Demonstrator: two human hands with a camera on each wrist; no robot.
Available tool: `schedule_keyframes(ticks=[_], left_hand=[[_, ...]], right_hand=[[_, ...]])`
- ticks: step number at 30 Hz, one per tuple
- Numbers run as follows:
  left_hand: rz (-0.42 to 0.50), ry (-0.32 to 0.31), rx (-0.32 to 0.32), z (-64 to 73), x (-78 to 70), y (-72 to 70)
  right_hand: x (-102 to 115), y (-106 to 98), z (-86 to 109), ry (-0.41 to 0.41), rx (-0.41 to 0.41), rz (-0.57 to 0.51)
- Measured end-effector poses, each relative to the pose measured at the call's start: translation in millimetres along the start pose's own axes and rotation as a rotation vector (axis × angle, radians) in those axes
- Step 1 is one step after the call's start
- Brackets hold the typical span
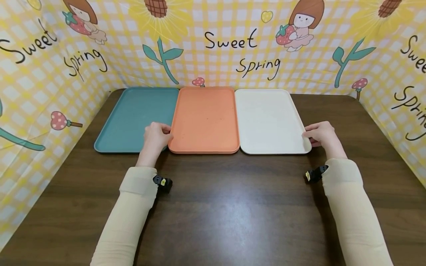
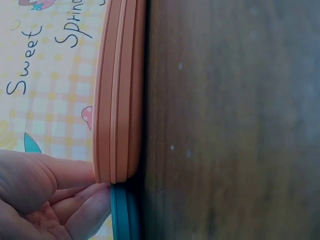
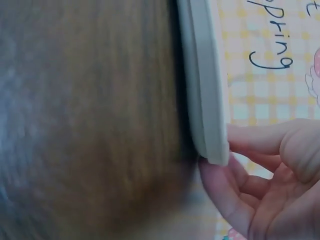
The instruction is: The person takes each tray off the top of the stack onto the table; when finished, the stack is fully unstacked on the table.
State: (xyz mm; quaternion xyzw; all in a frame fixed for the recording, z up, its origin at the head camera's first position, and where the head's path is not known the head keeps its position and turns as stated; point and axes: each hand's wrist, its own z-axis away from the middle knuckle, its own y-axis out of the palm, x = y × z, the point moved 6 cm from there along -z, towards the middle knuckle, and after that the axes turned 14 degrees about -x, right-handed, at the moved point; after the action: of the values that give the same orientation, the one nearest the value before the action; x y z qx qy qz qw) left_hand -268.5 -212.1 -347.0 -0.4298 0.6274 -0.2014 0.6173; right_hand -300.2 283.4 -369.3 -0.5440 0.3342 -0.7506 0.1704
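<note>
Three trays side by side on brown table (image 1: 213,207): left hand (image 1: 155,136) pinching orange tray (image 1: 204,120) at its near-left rim beside teal tray (image 1: 133,118), right hand (image 1: 320,133) gripping white tray (image 1: 269,122) at its near-right corner, apparently for shifting.

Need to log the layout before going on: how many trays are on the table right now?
3 visible: a teal tray far left, an orange tray in the middle, a white tray on the right. The orange one's edge looks layered, so more may be stacked beneath.

teal tray (image 1: 133,118), orange tray (image 1: 204,120) and cream tray (image 1: 267,120) on a dark brown wood-grain counter (image 1: 233,207); yellow checked backdrop (image 1: 213,22).
</note>
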Motion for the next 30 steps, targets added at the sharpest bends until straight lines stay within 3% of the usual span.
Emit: schedule_keyframes(ticks=[5, 11, 17, 23, 30], left_hand=[[0.005, 0.016, 0.000, 0.2, 1.1, 1.7], [0.012, 0.040, 0.015, -1.6, -0.3, 0.3], [0.002, 0.041, 0.039, -0.5, 3.7, -0.9], [-0.004, 0.046, 0.040, 0.2, 3.0, -0.6], [0.014, 0.058, 0.034, 0.5, 1.2, -2.5]], right_hand=[[9.3, -2.8, 6.0, -0.027, 0.007, 0.090], [34.2, -8.9, 16.7, -0.159, -0.062, 0.306], [58.5, 5.2, 31.3, -0.228, -0.127, 0.335], [87.7, 32.2, 49.8, -0.353, -0.048, 0.366], [115.0, 66.4, 71.0, -0.451, 0.065, 0.325]])
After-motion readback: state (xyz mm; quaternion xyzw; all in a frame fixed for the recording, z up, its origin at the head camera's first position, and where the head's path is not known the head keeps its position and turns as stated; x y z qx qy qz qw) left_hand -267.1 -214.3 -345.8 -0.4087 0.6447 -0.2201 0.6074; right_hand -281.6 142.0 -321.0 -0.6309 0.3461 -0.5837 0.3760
